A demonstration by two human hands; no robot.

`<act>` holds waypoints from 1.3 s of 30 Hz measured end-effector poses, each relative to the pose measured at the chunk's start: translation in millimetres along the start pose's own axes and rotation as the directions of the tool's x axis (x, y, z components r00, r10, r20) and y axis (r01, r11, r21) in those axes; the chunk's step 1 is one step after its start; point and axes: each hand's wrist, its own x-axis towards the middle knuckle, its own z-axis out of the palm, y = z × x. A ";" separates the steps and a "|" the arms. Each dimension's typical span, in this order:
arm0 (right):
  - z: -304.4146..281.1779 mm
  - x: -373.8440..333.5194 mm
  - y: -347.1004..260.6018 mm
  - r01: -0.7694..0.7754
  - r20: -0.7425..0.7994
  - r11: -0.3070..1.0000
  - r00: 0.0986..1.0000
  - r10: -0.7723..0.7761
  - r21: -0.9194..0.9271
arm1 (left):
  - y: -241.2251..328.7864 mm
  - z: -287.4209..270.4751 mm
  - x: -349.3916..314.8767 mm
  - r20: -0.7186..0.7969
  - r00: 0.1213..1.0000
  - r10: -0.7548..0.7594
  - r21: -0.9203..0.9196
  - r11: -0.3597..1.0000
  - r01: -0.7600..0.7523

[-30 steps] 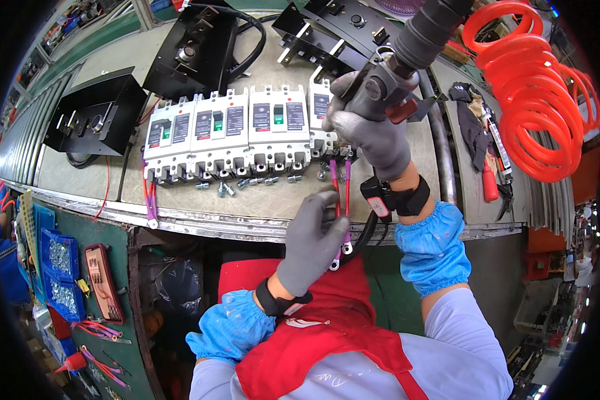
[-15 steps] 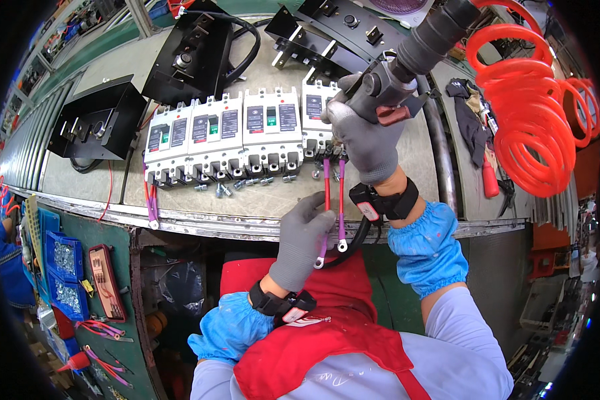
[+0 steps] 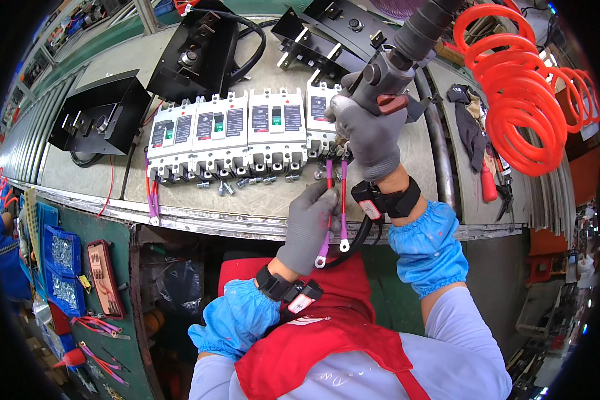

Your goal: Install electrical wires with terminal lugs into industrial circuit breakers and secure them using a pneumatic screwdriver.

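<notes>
My gloved right hand (image 3: 370,133) is closed round a dark air-powered screwdriver (image 3: 387,72) with a red trigger. The tool points down at the near edge of the rightmost white circuit breaker (image 3: 319,113), and my hand hides its tip. Two red wires with purple sleeves run from that breaker's terminals toward me, ending in ring lugs. My gloved left hand (image 3: 308,227) pinches the left wire (image 3: 324,247) below the breaker. To its right, the other wire (image 3: 344,217) hangs free over the bench edge. Several more white breakers (image 3: 276,130) stand in a row to the left.
Loose bolts (image 3: 225,188) lie before the breakers. Black metal housings (image 3: 100,115) stand behind and to the left. A coiled orange air hose (image 3: 523,120) hangs at the right, near a red-handled tool (image 3: 489,183). Blue screw bins (image 3: 63,250) are at the lower left.
My left hand has shifted slightly up toward the breaker, still on the wire. The screwdriver has tilted a little in my right hand, and the air hose has swung.
</notes>
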 end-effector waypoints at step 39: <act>-13.5 -22.3 -15.9 -0.048 -0.160 0.925 0.980 0.116 0.378 | -2.9 -3.5 -10.7 0.009 0.995 0.103 0.037 0.994 -0.103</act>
